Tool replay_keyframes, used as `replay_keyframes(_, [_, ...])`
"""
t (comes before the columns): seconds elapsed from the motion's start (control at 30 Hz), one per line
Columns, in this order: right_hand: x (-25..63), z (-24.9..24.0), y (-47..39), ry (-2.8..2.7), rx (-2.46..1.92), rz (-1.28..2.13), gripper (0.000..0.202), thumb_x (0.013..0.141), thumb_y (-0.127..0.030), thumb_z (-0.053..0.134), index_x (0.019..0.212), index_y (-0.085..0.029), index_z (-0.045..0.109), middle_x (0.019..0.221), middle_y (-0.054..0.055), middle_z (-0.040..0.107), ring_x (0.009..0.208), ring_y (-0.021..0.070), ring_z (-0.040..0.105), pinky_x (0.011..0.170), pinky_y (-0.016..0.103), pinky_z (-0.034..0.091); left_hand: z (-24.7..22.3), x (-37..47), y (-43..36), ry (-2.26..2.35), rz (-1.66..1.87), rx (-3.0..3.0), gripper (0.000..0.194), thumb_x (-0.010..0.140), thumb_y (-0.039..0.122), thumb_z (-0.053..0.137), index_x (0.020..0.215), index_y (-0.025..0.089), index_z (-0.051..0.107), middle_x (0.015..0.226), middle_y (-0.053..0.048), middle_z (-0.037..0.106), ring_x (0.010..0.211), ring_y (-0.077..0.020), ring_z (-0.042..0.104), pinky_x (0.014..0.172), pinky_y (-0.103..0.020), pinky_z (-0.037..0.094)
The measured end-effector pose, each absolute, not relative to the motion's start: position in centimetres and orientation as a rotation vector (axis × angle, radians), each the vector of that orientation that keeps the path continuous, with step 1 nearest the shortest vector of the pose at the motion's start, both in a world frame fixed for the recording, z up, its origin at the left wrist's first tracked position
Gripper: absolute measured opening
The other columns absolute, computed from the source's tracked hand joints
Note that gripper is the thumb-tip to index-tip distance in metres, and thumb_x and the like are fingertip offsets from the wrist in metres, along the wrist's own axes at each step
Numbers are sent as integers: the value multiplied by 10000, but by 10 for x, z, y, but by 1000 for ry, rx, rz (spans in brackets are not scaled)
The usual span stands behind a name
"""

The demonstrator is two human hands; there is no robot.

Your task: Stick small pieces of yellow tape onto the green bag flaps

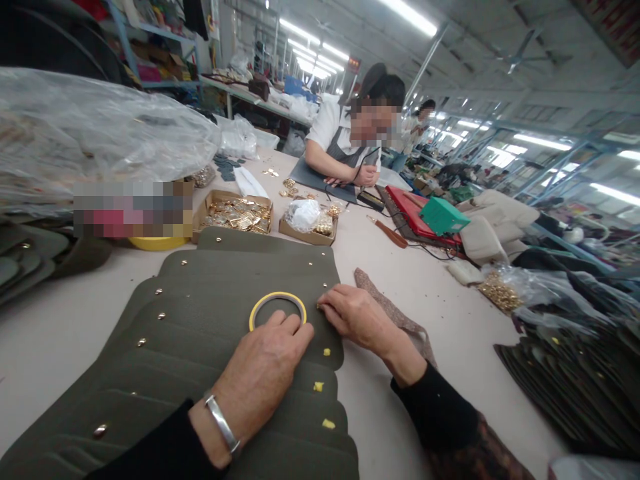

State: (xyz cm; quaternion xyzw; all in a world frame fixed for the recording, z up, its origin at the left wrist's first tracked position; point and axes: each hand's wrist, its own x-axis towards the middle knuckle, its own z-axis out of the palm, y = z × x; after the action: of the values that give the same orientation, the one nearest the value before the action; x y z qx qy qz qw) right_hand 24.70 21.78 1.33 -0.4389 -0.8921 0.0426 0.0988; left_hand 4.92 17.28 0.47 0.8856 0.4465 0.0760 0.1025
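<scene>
My left hand is closed around the near side of a roll of yellow tape, which lies over the olive-green panels. At the right edge of the panels, my right hand pinches thumb and fingers together. Something tiny shows at its fingertips, too small to name. Several overlapping olive-green panels lie beneath both hands, with gold studs along their left side. Small pieces of yellow tape are stuck on the right side of the nearer panels.
Beyond the panels stand a cardboard box of gold metal parts and a box with a plastic bag. A co-worker leans over the table's far side. Stacked dark panels sit at right, near a brown cloth strip.
</scene>
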Motion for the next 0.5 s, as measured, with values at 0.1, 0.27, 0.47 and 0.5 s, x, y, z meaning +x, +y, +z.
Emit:
replay_keyframes(0.1, [234, 14, 223, -2727, -1432, 69, 224, 927, -176, 466, 863, -129, 675, 802, 104, 663, 756, 194, 619, 731, 282, 449, 6, 49, 171, 1327, 205, 2611, 244, 853, 38, 419, 915, 207, 583, 934, -48, 585, 880, -223, 511, 730, -339, 502])
replay_keyframes(0.27, [220, 19, 229, -2577, -1766, 236, 212, 886, -184, 522, 761, -155, 691, 771, 87, 717, 751, 196, 658, 682, 261, 428, 10, 47, 170, 1317, 156, 2618, 246, 844, 40, 417, 921, 211, 575, 928, -50, 581, 856, -238, 530, 705, -365, 509])
replay_keyframes(0.47, [229, 12, 217, -2359, -1725, 289, 160, 877, -197, 561, 829, -179, 712, 819, 48, 738, 768, 174, 661, 712, 242, 429, 10, 43, 169, 1276, 132, 2626, 228, 875, 61, 391, 902, 205, 566, 885, -50, 587, 791, -233, 549, 712, -396, 503])
replay_keyframes(0.5, [231, 11, 216, -2345, -1711, 299, 158, 873, -192, 566, 823, -179, 715, 824, 48, 739, 765, 171, 660, 713, 240, 429, 10, 42, 169, 1271, 128, 2624, 228, 876, 61, 392, 903, 205, 566, 882, -51, 588, 794, -234, 550, 718, -399, 501])
